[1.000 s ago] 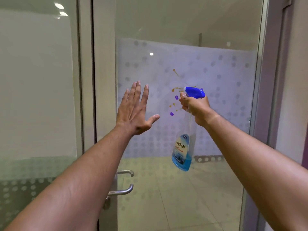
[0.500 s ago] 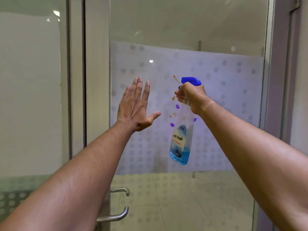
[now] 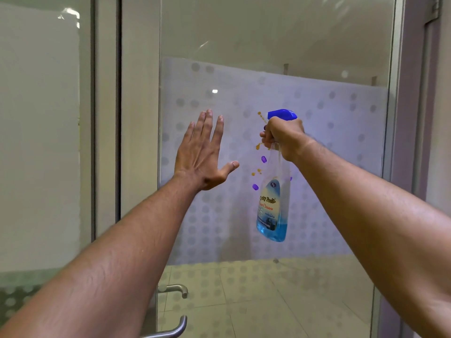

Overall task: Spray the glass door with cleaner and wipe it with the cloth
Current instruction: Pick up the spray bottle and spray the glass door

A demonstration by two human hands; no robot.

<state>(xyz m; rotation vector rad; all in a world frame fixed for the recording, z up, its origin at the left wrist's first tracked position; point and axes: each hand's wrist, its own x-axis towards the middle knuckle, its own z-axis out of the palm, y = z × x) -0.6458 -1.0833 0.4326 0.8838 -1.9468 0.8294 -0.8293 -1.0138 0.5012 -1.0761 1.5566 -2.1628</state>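
The glass door [image 3: 329, 154] stands straight ahead, with a frosted dotted band across its middle. Orange and purple smears [image 3: 258, 164] mark the glass near the centre. My right hand [image 3: 284, 137] grips the neck of a clear spray bottle [image 3: 272, 206] with a blue trigger head and blue liquid at the bottom, its nozzle close to the smears. My left hand [image 3: 202, 152] is raised flat with fingers spread, at the glass just left of the smears. No cloth is in view.
A metal lever handle [image 3: 170, 330] sits low on the door's left stile [image 3: 140, 142]. A fixed glass panel [image 3: 41, 142] lies to the left, and a door frame [image 3: 410, 118] to the right. Tiled floor shows through the glass.
My view has tilted upward, so the handle sits lower in frame. The bottle and my right hand rose a little relative to the smears. My left hand stays flat and spread.
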